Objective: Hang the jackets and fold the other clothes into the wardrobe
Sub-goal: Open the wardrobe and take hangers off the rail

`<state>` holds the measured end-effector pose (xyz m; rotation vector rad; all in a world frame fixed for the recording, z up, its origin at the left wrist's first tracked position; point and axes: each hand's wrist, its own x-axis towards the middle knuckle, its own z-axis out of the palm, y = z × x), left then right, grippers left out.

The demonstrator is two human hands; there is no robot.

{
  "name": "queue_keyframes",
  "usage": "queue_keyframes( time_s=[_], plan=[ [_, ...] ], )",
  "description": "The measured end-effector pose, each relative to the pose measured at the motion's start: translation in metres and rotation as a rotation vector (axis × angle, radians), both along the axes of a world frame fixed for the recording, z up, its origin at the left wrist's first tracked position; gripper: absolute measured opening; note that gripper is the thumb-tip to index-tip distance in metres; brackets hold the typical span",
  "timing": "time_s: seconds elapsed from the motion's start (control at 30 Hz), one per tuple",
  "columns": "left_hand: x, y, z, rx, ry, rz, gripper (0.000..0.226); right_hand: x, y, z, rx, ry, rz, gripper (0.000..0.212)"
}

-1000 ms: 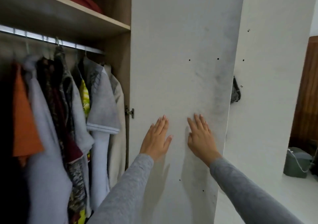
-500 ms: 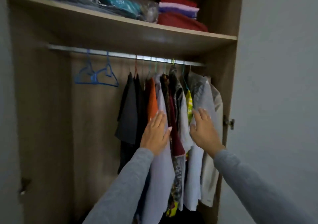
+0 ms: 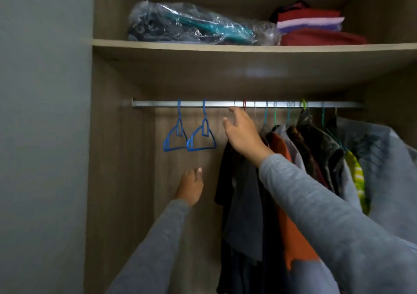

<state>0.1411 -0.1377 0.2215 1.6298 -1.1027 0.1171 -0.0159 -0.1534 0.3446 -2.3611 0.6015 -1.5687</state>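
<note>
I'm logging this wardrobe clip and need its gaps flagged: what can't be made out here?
Head view only:
- Top of the dark garment: hidden behind the right hand.
- Contents of the plastic bag: obscured by crinkled wrap.
- The grey garment at far right: motion-blurred, cut off by the edge.
- Wardrobe floor: below the bottom edge.
</note>
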Motion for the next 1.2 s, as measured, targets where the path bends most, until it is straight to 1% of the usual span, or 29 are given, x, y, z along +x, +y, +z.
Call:
queue_keyframes(
  time_s=[0.03,0.07,0.17,0.2,0.27,0.33,0.4,0.43,0.47,0.5,0.53,0.57,0.6,0.63,0.67,0.77,0.83,0.9,0.93,1.0,1.03,1.13,1.2],
  plan=[
    [0.013,-0.008,0.007,0.029,0.083,-0.049,0.033,0.019,-0.004,0.011,0.04,0.005,0.015,0.045],
    [0.019,-0.015,0.012,0.016,0.204,-0.098,0.032,0.029,-0.006,0.019,0.079,0.012,0.026,0.045],
    [0.043,-0.039,0.029,-0.132,0.702,-0.298,0.034,0.066,-0.015,0.032,0.179,0.046,0.074,0.047],
    [0.051,-0.047,0.031,-0.168,0.811,-0.372,0.037,0.08,-0.019,0.035,0.211,0.067,0.078,0.049],
    [0.058,-0.053,0.036,-0.238,0.971,-0.511,0.046,0.101,-0.023,0.036,0.287,0.106,0.1,0.046],
    [0.065,-0.057,0.041,-0.326,1.085,-0.628,0.047,0.125,-0.028,0.036,0.318,0.15,0.087,0.034],
    [0.069,-0.06,0.05,-0.403,1.163,-0.706,0.038,0.142,-0.034,0.036,0.331,0.156,0.086,0.041],
    [0.071,-0.063,0.054,-0.424,1.183,-0.733,0.034,0.148,-0.038,0.037,0.338,0.158,0.079,0.046],
    [0.074,-0.066,0.059,-0.442,1.189,-0.757,0.03,0.153,-0.041,0.038,0.335,0.165,0.07,0.046],
    [0.076,-0.069,0.063,-0.459,1.183,-0.775,0.026,0.158,-0.045,0.04,0.327,0.173,0.052,0.037],
    [0.077,-0.071,0.068,-0.474,1.179,-0.789,0.025,0.164,-0.052,0.042,0.321,0.202,0.009,0.021],
    [0.079,-0.074,0.073,-0.485,1.17,-0.801,0.026,0.166,-0.055,0.043,0.321,0.207,-0.027,0.016],
    [0.081,-0.077,0.077,-0.493,1.165,-0.81,0.028,0.168,-0.057,0.044,0.311,0.22,-0.059,0.029],
    [0.082,-0.08,0.081,-0.492,1.156,-0.791,0.028,0.169,-0.058,0.045,0.293,0.226,-0.078,0.035],
    [0.083,-0.081,0.085,-0.485,1.143,-0.768,0.028,0.17,-0.061,0.046,0.287,0.212,-0.084,0.035],
    [0.086,-0.087,0.093,-0.457,1.072,-0.679,0.031,0.173,-0.07,0.048,0.271,0.165,-0.101,0.02],
    [0.091,-0.091,0.098,-0.449,1.046,-0.665,0.033,0.174,-0.078,0.05,0.287,0.12,-0.099,0.014],
    [0.097,-0.097,0.103,-0.44,1.016,-0.641,0.028,0.175,-0.084,0.05,0.31,0.077,-0.072,0.012],
    [0.1,-0.1,0.105,-0.431,0.999,-0.624,0.023,0.173,-0.085,0.049,0.318,0.063,-0.069,0.007],
    [0.102,-0.107,0.107,-0.417,0.97,-0.587,0.017,0.171,-0.09,0.048,0.322,0.031,-0.073,0.022],
    [0.102,-0.11,0.108,-0.41,0.953,-0.576,0.018,0.169,-0.092,0.048,0.318,0.032,-0.075,0.026],
    [0.094,-0.109,0.107,-0.393,0.881,-0.564,0.025,0.158,-0.091,0.046,0.288,0.042,-0.095,0.016],
    [0.091,-0.106,0.102,-0.367,0.824,-0.547,0.028,0.153,-0.09,0.044,0.307,0.079,-0.107,0.031]
  ],
)
